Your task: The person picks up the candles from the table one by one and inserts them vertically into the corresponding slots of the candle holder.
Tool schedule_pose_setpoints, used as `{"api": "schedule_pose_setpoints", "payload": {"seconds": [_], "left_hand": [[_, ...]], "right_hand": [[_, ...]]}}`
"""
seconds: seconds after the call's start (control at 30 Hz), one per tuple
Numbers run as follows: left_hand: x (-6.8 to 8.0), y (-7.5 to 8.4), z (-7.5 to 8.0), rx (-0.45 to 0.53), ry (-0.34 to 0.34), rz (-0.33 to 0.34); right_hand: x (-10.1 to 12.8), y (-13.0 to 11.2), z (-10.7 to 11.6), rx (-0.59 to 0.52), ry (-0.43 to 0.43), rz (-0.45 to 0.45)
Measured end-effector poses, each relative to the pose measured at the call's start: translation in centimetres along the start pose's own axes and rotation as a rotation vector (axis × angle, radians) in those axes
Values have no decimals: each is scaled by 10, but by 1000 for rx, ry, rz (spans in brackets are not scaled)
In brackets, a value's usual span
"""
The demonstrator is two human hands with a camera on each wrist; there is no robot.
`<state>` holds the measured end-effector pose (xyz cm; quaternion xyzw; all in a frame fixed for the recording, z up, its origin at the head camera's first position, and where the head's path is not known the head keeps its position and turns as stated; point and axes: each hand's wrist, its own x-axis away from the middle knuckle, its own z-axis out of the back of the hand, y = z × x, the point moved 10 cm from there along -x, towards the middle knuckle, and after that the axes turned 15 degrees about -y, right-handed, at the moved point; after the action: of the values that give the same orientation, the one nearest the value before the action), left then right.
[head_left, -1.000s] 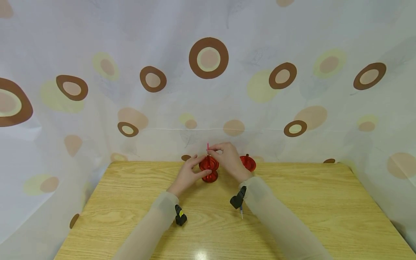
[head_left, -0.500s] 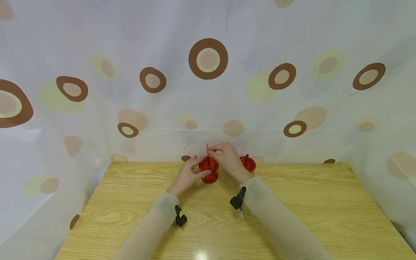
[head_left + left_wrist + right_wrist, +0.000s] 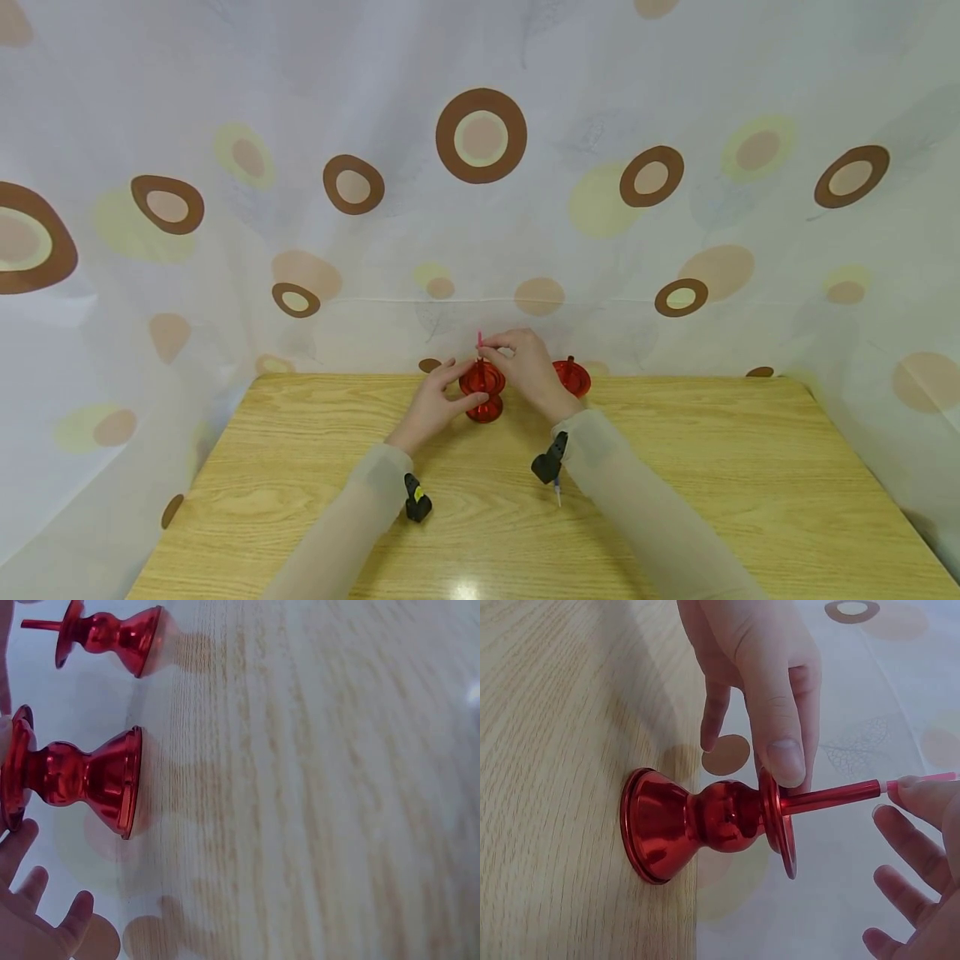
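Right grip pinches pink stick; left-wrist camera bears yellow patch.

Is a wood-grained table. Bears an upright red stand far centre, a second stand rightward, a slim stick nearer.

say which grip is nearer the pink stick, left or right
Right. The right grip pinches the pink stick at the tube's tip; the left grip is lower, at the dish of the red holder, apart from the stick.
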<state>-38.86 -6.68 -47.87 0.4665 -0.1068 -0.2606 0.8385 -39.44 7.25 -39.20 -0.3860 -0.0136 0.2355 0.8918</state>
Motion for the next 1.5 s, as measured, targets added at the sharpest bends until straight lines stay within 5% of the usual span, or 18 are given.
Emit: {"api": "schedule_pose_setpoints", "payload": {"seconds": [0.37, 1.5], "left_hand": [[0, -2, 0, -10, 1, 10], [0, 4, -3, 34, -16, -34]], "right_hand": [[1, -4, -2, 89, 26, 47], [14, 9, -1, -86, -60, -67]]}}
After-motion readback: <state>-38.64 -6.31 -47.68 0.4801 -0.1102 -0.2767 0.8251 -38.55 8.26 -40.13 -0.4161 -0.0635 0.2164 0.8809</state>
